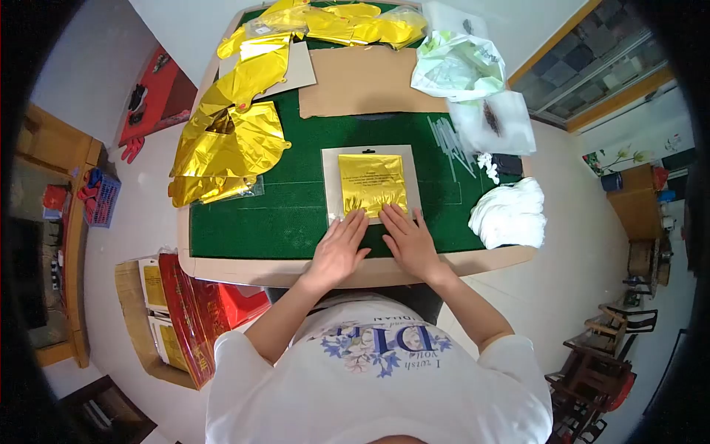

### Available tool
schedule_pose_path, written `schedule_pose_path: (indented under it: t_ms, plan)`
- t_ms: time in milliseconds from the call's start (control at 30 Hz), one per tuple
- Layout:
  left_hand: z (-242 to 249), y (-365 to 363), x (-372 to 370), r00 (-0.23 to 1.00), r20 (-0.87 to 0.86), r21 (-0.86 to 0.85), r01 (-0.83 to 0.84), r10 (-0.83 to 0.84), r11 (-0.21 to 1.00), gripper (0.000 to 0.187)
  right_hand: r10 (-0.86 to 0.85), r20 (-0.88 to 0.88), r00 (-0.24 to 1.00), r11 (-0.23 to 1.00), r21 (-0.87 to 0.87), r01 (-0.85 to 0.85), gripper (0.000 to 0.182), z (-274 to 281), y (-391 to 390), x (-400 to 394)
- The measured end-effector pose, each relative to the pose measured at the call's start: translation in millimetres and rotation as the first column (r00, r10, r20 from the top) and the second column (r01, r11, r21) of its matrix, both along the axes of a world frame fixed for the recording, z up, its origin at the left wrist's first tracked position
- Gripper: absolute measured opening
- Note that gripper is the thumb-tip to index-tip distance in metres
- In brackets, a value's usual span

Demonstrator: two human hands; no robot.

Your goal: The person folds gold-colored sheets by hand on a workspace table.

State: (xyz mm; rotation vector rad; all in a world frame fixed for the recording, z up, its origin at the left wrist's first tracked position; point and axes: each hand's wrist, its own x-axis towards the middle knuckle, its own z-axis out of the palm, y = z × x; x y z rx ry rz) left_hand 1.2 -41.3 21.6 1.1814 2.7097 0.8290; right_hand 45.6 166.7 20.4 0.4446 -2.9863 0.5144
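In the head view, a folded gold foil sheet (373,181) with small printed text lies on a pale backing card (332,174), which has a hang hole at its top edge. My left hand (340,246) lies flat with fingers outstretched, its fingertips touching the lower left of the foil. Beside it, my right hand (409,243) is also flat, its fingertips on the lower right edge of the foil. The foil is wrinkled near the fingertips. Neither hand grips anything.
Loose gold foil pieces (229,144) spread along the table's left and back. A cardboard sheet (359,81), a plastic bag (460,66), thin pale sticks (451,144), a black item (507,164) and a white pile (510,214) surround the card. A carton (137,314) stands on the floor.
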Motion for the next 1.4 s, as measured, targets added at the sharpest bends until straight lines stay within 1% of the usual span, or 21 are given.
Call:
schedule_pose_path:
  t_ms: [300,433,533,633,667,700,733,767,833,900,1033,1067,1100,1133,1167,1200,1233,1267,1300,1333,1400]
  plan:
    - [-1.0,-38.8,1.9,0.988,-0.031,-0.121,-0.151,0.149,0.981,0.069,-0.109,0.041,0.993,0.994,0.009,0.108,0.053,1.3,24.1,15.9]
    - [-8.5,-43.6,-1.0,0.958,-0.095,-0.137,-0.280,0.269,0.950,0.064,-0.160,0.032,0.987,0.987,-0.024,0.161,0.054,-0.6,25.5,19.6]
    - [-7.6,-30.6,-9.9,0.885,-0.184,-0.009,-0.436,0.427,0.900,0.045,-0.159,0.021,0.987,0.985,-0.061,0.160,0.055,-0.8,25.2,18.6]
    - [-7.5,-7.8,-26.9,0.861,-0.100,0.106,-0.488,0.498,0.866,0.039,-0.148,0.001,0.989,0.986,-0.082,0.147,0.056,2.0,25.4,18.8]
    - [-9.1,-2.5,-33.1,0.836,-0.194,0.146,-0.493,0.514,0.858,0.042,-0.145,0.020,0.989,0.985,-0.095,0.147,0.056,2.6,25.3,19.0]
    - [-10.0,2.2,-39.8,0.832,-0.197,0.154,-0.495,0.518,0.855,0.042,-0.142,0.039,0.989,0.984,-0.107,0.145,0.056,3.1,25.3,18.9]
    - [-10.7,6.7,-47.3,0.810,0.225,0.293,-0.586,0.542,0.755,0.045,-0.138,0.030,0.990,0.985,-0.103,0.140,0.056,3.5,25.3,18.1]
    - [-13.4,10.0,-54.3,0.678,0.608,0.361,-0.700,0.414,0.617,0.049,-0.140,0.030,0.990,0.984,-0.112,0.142,0.056,3.6,24.9,18.3]
    - [-19.5,10.4,-67.1,0.652,0.640,0.399,-0.734,0.407,0.550,0.055,-0.134,0.027,0.991,0.984,-0.119,0.136,0.056,2.3,25.0,19.4]
    - [-19.3,8.5,-77.5,0.601,0.659,0.246,-0.741,0.453,0.625,0.047,-0.146,-0.014,0.989,0.982,-0.121,0.144,0.055,1.5,24.5,18.5]
    - [-28.4,4.6,-86.2,0.690,0.622,0.209,-0.601,0.370,0.771,0.022,-0.123,-0.054,0.991,0.989,-0.092,0.118,0.054,7.7,23.4,19.8]
    - [-27.5,5.3,-84.9,0.692,0.622,0.213,-0.600,0.367,0.771,0.022,-0.173,-0.052,0.984,0.966,-0.204,0.159,0.052,8.7,22.8,20.7]
    - [-25.0,5.7,-81.7,0.614,0.759,0.330,-0.650,0.218,0.684,0.018,-0.223,-0.044,0.974,0.929,-0.313,0.198,0.050,9.5,22.7,21.3]
    - [-23.9,6.2,-78.2,0.529,0.848,0.416,-0.708,0.038,0.571,0.015,-0.224,-0.046,0.974,0.929,-0.310,0.199,0.050,4.9,25.4,21.1]
    - [-24.4,6.3,-75.3,0.530,0.847,0.419,-0.707,0.035,0.570,0.015,-0.321,-0.156,0.934,0.888,-0.393,0.239,0.046,-4.5,30.6,19.4]
    - [-25.0,5.7,-72.6,0.513,0.857,0.464,-0.717,-0.058,0.520,0.015,-0.418,-0.254,0.872,0.839,-0.477,0.263,0.043,-6.7,33.1,16.9]
    - [-25.7,5.2,-70.2,0.495,0.856,0.502,-0.729,-0.149,0.465,0.016,-0.416,-0.256,0.873,0.840,-0.475,0.261,0.043,-8.3,35.9,16.0]
    - [-26.3,4.7,-67.8,0.494,0.857,0.502,-0.730,-0.149,0.464,0.016,-0.472,0.004,0.882,0.644,-0.682,0.347,0.038,-10.3,38.4,15.5]
    - [-26.9,3.4,-65.6,0.466,0.862,0.503,-0.734,-0.200,0.456,0.019,-0.441,0.268,0.857,0.390,-0.802,0.452,0.035,-7.7,37.3,13.1]
    - [-27.0,1.8,-63.5,0.438,0.863,0.504,-0.738,-0.250,0.448,0.022,-0.470,0.277,0.838,0.324,-0.829,0.456,0.026,-0.7,27.1,5.7]
    - [-24.1,4.7,-59.5,0.466,0.848,0.530,-0.733,-0.253,0.426,0.024,-0.431,0.280,0.858,0.343,-0.828,0.443,0.022,-9.1,25.5,2.5]
